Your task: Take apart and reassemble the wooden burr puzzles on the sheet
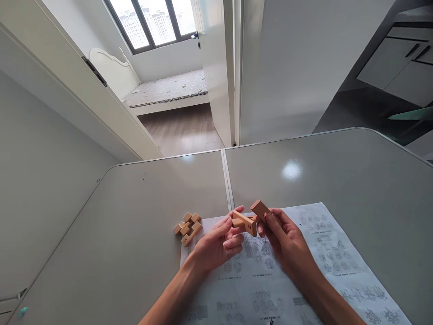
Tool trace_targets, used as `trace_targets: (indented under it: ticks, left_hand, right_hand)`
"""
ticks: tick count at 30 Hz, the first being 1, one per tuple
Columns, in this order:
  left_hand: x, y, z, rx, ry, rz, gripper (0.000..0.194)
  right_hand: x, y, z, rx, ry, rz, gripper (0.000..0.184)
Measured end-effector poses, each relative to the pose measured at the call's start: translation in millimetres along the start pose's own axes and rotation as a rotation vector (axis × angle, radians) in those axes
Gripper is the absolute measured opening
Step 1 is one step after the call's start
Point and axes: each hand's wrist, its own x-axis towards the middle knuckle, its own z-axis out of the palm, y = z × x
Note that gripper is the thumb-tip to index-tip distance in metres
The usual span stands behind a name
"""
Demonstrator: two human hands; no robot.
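Between the fingers of my left hand [216, 241] are crossed wooden puzzle pieces [244, 223], one of them marked with a 2. My right hand [286, 237] pinches a separate wooden puzzle piece [260, 208], tilted, just right of the crossed ones. Its fingertips are close to the right end of the crossed pieces; whether they touch is hard to tell. Left of my left hand, a cluster of wooden puzzle pieces [187, 229] lies on the table by the sheet's edge. Under both hands is a printed paper sheet [331, 253] with small diagrams.
The grey table [135, 262] has a pale seam [227, 180] running away from me. Beyond its far edge are a wall [287, 67], an open door [216, 67] and a bed [169, 88] under a window. White cabinets [399, 63] stand at the far right.
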Motion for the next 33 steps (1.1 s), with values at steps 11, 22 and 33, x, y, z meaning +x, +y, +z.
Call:
trace_targets:
  ticks: [11,22,33]
  left_hand:
    - [5,-4,-4.0,-0.007,0.023,-0.008,0.056]
    - [5,-4,-10.2,0.024,-0.029,-0.029,0.056]
    - [3,-5,-3.7,0.013,0.016,-0.01,0.06]
  right_hand:
    - [1,-2,1,0.029,0.011,0.007,0.029]
    - [0,-1,-1,0.04,0.013,0.009,0.028]
    - [-1,-1,1,0.033,0.016,0.017,0.03]
